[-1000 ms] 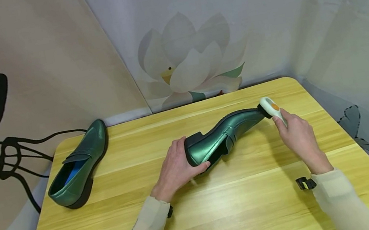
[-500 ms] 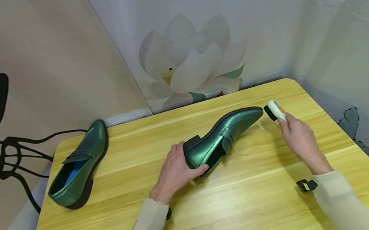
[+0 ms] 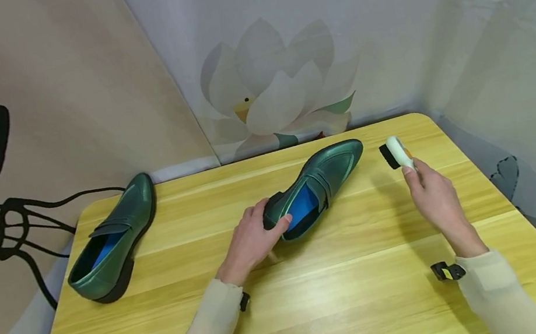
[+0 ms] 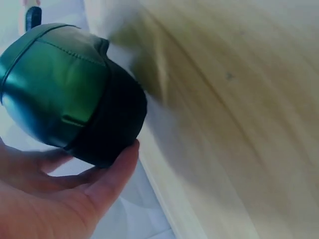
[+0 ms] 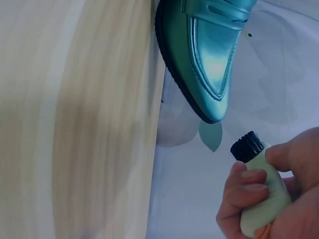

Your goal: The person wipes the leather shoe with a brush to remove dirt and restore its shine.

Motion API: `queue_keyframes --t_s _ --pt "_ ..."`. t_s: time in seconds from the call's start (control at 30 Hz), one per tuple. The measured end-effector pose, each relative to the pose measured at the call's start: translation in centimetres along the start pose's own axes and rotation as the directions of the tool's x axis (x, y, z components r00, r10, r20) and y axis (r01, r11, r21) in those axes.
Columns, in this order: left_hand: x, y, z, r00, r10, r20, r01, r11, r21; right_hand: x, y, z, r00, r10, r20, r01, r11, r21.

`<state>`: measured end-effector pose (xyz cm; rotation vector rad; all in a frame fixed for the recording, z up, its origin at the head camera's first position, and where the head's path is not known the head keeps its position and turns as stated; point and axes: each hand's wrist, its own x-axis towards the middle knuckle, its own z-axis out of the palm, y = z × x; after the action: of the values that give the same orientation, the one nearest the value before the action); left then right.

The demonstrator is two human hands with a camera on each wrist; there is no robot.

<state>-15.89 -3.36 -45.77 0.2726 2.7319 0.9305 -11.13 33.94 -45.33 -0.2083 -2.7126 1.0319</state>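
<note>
My left hand (image 3: 253,237) grips a metallic green loafer (image 3: 334,165) by its heel, thumb at the opening's edge. The toe points to the back right, and the blue insole shows through the opening. From behind, in the left wrist view, the fingers and thumb hold the dark heel block of the loafer (image 4: 55,89). In my right hand (image 3: 435,195) is a small white brush (image 3: 396,151) with black bristles and an orange patch. Its bristles face the loafer's toe, with a gap between them, also seen in the right wrist view, where fingers wrap the brush handle (image 5: 266,199).
The matching green loafer (image 3: 117,239) stands at the table's left edge, toe toward the back. The light wooden table (image 3: 355,306) has a rounded back right corner. Printed curtains (image 3: 283,70) hang close behind it and along the sides.
The held loafer has rolled from its side so the opening faces up, its toe shifting left and back. The brush has come off the toe and now stands apart from it.
</note>
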Motion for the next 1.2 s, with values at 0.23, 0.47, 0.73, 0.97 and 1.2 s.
queue_keyframes --t_s 0.23,0.47,0.73,0.97,1.2 --pt "0.4 0.1 -0.9 0.999 -0.032 0.042 0.034 0.997 -0.064 -0.1 -0.6 -0.2 0.999 -0.033 -0.015 0.033 0.999 0.004" --pt "1.0 -0.1 -1.7 0.990 -0.064 0.124 0.071 0.996 -0.055 -0.3 -0.7 0.0 0.999 -0.032 -0.007 0.032 0.999 0.011" --pt "1.1 -0.3 -2.0 0.984 -0.066 0.165 0.072 0.997 -0.031 -0.4 -0.9 0.3 1.000 -0.028 0.002 0.028 0.999 0.026" --pt "1.2 -0.6 -2.1 0.990 -0.063 0.127 0.065 0.998 -0.008 -0.7 -1.1 0.3 1.000 -0.016 0.015 0.016 0.999 0.042" --pt "1.0 2.0 -1.8 1.000 0.009 -0.028 -0.008 0.999 0.038 -1.1 -1.4 0.6 0.998 -0.002 0.068 -0.005 0.994 0.106"
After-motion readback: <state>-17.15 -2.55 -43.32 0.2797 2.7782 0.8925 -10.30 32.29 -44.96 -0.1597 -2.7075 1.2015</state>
